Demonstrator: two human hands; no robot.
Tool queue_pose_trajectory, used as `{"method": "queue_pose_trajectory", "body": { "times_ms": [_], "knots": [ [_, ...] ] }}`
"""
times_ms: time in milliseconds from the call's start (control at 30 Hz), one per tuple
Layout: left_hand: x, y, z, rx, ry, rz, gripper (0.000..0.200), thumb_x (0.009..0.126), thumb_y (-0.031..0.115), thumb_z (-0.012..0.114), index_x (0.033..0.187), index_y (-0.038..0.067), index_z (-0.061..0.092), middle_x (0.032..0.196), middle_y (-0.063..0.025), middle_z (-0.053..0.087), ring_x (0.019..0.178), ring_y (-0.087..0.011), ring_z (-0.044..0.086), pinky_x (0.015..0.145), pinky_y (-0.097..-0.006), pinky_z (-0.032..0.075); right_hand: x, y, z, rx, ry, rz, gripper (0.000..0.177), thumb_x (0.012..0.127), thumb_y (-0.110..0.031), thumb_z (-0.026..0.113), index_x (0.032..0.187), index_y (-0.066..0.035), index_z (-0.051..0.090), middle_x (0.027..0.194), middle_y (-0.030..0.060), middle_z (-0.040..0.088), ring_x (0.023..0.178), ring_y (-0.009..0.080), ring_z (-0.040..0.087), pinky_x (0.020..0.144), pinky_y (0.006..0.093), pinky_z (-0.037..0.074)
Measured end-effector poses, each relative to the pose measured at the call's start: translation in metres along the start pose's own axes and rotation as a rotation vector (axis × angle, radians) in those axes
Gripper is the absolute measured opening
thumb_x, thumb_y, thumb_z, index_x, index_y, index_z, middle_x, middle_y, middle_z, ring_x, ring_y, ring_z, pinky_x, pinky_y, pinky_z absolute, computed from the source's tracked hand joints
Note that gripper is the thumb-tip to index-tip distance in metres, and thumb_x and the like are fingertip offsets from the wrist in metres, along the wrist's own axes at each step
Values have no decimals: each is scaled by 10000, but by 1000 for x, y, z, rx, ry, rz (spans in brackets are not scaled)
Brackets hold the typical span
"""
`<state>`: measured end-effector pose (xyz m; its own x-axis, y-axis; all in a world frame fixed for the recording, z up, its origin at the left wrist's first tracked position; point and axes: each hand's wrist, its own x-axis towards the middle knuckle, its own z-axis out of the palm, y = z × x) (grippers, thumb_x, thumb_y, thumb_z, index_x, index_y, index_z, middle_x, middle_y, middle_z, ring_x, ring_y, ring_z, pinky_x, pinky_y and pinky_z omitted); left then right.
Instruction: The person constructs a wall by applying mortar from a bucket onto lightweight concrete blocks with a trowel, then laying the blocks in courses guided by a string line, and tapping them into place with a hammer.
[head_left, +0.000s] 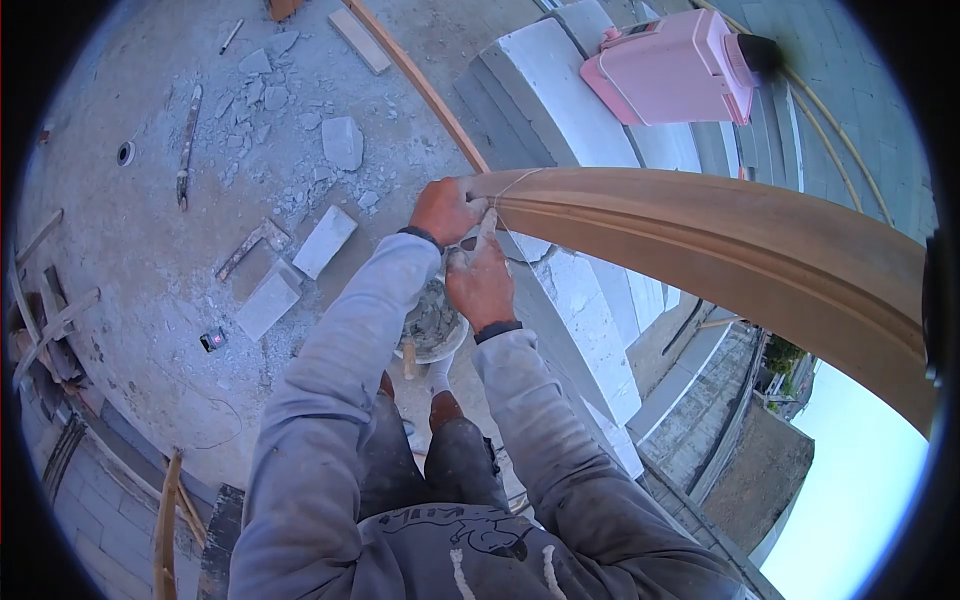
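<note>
- Concrete floor [150, 250]: strewn with rubble.
- Curved wooden board [720, 235]: arcs over white blocks [590, 300]; its end is at both hands.
- Pink case [675, 65]: on the blocks.
- Left hand [445, 210]: fingers closed on the board's end.
- Right hand [482, 285]: just below, fingers shut on a pale stick [487, 232].
- String [518, 180]: across the board's end.

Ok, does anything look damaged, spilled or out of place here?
Yes: broken block pieces lie scattered over the concrete floor, upper left, unlike the neatly stacked blocks. Nothing looks odd at the wooden board that the left hand grips.
</note>
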<state>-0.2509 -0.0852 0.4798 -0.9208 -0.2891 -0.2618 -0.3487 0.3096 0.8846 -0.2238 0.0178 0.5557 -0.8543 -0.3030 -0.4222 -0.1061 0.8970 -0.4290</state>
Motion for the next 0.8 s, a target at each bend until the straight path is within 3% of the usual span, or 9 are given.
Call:
{"method": "queue_pose_trajectory", "body": {
  "times_ms": [67, 300, 467, 600, 700, 800],
  "knots": [
    [-9, 3, -1, -193, 49, -68, 290, 764, 253, 647, 886, -10, 654, 800, -176, 654, 726, -282, 636, 685, -357, 488, 0, 3, 4, 2, 52, -59, 728, 783, -158, 501, 1389, 58, 160, 1179, 259, 511, 1079, 369, 520, 925, 410, 401],
    [-8, -3, -4, -348, -53, -112, 321, 784, 281, 650, 904, -16, 659, 801, -139, 666, 717, -213, 632, 668, -329, 482, 1, -1, -3, 114, -4, 9, 703, 774, -136, 497, 1378, 68, 200, 1168, 261, 516, 1067, 365, 528, 919, 402, 405],
    [0, 7, -11, -22, -27, 55, 260, 749, 259, 643, 850, 23, 681, 758, -171, 651, 696, -293, 634, 661, -360, 490, 3, 3, -1, 117, 7, -4, 686, 774, -131, 496, 1366, 82, 224, 1160, 273, 517, 1064, 368, 529, 920, 407, 403],
    [3, 13, -9, 80, 2, 73, 243, 729, 254, 633, 828, 38, 682, 756, -184, 639, 710, -335, 622, 669, -382, 493, 8, 11, 7, 126, 8, -17, 690, 775, -132, 494, 1368, 83, 214, 1172, 277, 509, 1077, 377, 518, 924, 413, 400],
    [5, 15, -3, 194, 50, 76, 239, 730, 256, 625, 809, 37, 678, 748, -179, 640, 715, -340, 623, 675, -394, 494, 10, 15, 11, 88, 58, -55, 667, 766, -138, 527, 1340, 95, 279, 1084, 244, 584, 1019, 375, 560, 884, 419, 411],
    [9, 9, 0, 202, 39, -5, 252, 736, 268, 626, 809, 31, 672, 760, -186, 639, 728, -345, 624, 678, -399, 492, 10, 13, 10, 65, 55, -39, 660, 778, -147, 530, 1347, 77, 282, 1111, 260, 564, 1038, 386, 547, 894, 423, 407]
  ]
}}
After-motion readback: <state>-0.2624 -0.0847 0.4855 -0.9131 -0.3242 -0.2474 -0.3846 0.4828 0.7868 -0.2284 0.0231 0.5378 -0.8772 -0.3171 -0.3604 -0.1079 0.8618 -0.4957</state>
